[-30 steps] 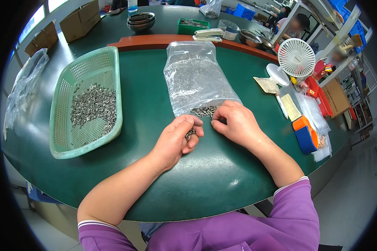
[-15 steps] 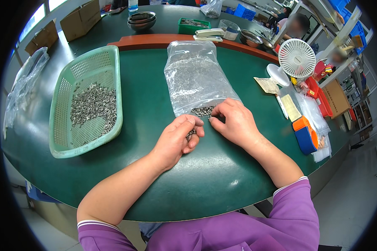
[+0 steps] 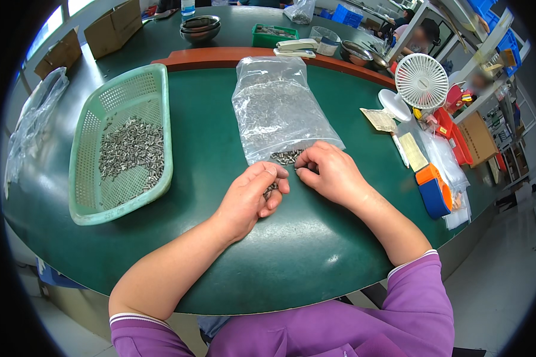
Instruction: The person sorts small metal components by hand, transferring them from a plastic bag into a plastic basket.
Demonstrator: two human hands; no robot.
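Green worktop; metal pins at mouth of clear bag. Left hand: grip curled round some held pins. Right hand: fingertips close, can't tell if on one. Likely piecewise picking; next move wants a fine pinch.
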